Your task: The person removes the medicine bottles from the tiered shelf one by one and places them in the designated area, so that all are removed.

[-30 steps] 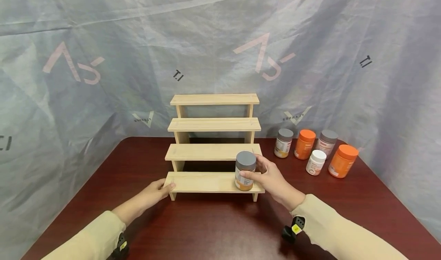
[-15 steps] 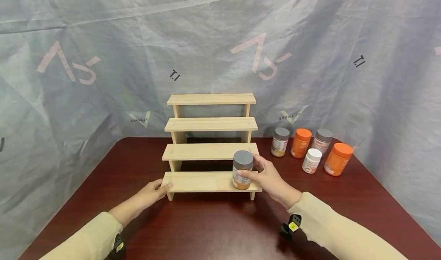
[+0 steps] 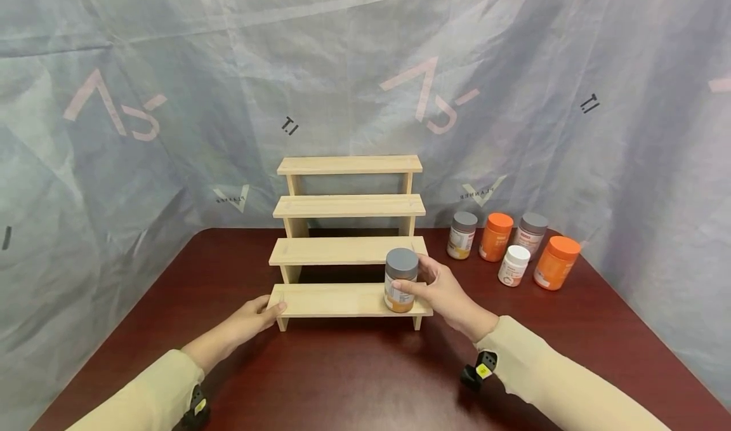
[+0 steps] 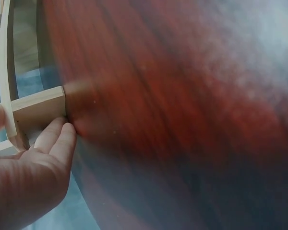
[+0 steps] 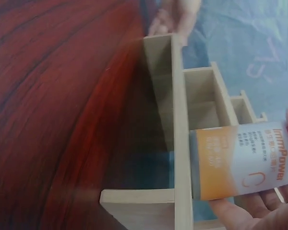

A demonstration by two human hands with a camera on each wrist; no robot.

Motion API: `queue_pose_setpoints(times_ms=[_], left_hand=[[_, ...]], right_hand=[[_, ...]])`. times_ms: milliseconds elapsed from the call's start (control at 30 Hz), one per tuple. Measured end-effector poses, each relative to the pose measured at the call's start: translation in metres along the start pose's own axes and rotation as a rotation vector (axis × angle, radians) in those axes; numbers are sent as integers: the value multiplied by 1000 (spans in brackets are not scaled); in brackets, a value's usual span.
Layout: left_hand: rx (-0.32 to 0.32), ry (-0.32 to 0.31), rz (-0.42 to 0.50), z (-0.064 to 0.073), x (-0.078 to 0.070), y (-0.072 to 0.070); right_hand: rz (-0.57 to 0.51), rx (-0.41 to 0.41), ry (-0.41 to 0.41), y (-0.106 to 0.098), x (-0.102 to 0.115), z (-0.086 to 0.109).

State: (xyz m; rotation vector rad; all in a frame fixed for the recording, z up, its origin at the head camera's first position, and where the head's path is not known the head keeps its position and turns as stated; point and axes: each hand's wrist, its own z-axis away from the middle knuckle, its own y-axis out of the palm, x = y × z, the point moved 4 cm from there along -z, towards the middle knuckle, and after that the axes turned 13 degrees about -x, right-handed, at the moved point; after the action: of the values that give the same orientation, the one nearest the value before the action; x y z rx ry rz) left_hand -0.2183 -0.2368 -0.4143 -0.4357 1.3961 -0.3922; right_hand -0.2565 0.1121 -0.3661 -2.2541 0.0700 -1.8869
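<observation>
A pale wooden stepped shelf stands on the dark red table. At its lowest step, my left hand grips the left end, thumb on top; the left wrist view has its fingers against the shelf's leg. My right hand holds a vitamin jar with a grey lid upright at the right end of that same step. In the right wrist view, the base of the jar is right at the board, and its label is white and orange. The thumb crosses the jar's front in the head view.
Several other jars stand at the back right of the table: two with grey lids, two orange ones and a small white bottle. A grey cloth hangs behind the table.
The head view has shifted slightly, so the scene sits a little further left. Both hands, the held jar and the shelf keep their places relative to each other.
</observation>
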Motion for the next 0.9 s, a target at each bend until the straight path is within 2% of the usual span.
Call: queue_pose_setpoints(times_ms=[533, 733, 900], left_hand=[[5, 22, -24, 1, -3, -1], [14, 39, -7, -1, -3, -2], [27, 41, -2, -1, -3, -2]], right_hand=[[-3, 121, 50, -12, 7, 4], [-15, 115, 66, -17, 10, 3], [-20, 70, 20, -23, 14, 4]])
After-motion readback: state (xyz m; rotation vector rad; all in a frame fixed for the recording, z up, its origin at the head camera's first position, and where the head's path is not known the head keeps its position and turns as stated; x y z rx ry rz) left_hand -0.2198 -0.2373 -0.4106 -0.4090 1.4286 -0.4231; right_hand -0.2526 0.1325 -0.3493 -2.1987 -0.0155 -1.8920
